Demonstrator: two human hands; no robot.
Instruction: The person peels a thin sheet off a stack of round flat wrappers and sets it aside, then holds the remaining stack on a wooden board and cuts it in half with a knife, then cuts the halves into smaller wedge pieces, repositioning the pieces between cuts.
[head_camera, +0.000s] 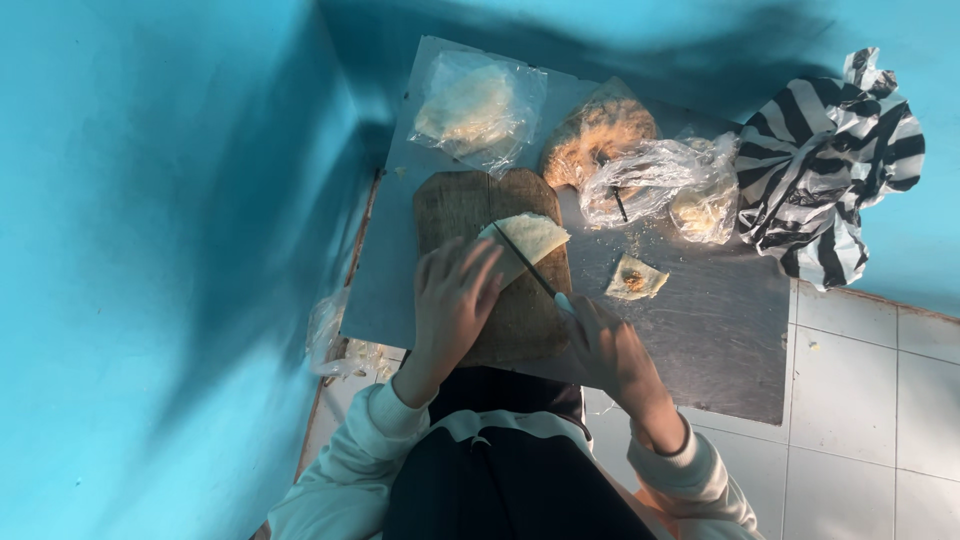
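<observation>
Seen from the head camera, looking straight down, a grey table (700, 330) stands against turquoise walls, with pale floor tiles to its right. On the near left part of the table lies a round wooden cutting board (470, 205), and on it a pale flatbread (535, 238) folded into a wedge.

The left hand (452, 300) lies flat on the board with its fingers spread, the fingertips pressing on the left edge of the flatbread. The right hand (605, 345) is closed around the handle of a knife (525, 262) – the thin dark blade runs up and to the left across the flatbread, touching it.

Just right of the board a small cut piece of flatbread (635, 278) with a brownish middle lies on the bare table. Farther back sit three clear plastic bags – one with a pale stack of flatbread (478, 108) at the far left, one with a round brown loaf (590, 130) beside it, and a crumpled one (665, 180) to the right. A black-and-white striped bag (825, 165) sits at the far right corner. Both sleeves are light-coloured.
</observation>
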